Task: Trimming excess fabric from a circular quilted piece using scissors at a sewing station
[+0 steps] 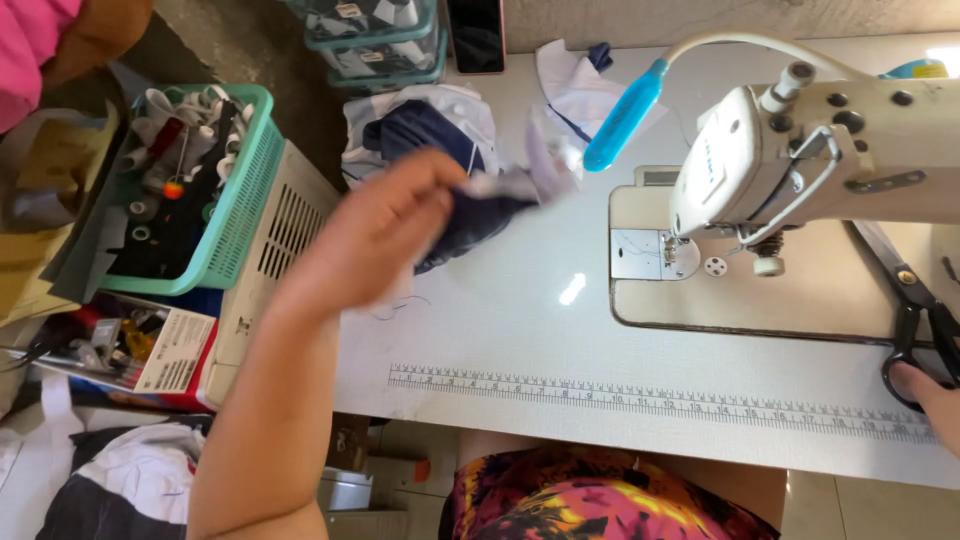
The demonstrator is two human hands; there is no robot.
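- Left of the sewing machine, the left hand pinches a navy-and-white fabric piece just above the counter.
- Fabric: likely light, limp; best gripped at an edge.
- Right hand: fingertip touching the black scissors; grip not discernible.

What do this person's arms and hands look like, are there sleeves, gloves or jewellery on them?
Both are bare. The left hand and its forearm show no sleeve, glove, watch or ring, though motion blur softens the fingers. Of the right hand only a small part shows at the picture's edge, also ungloved; its arm is out of view.
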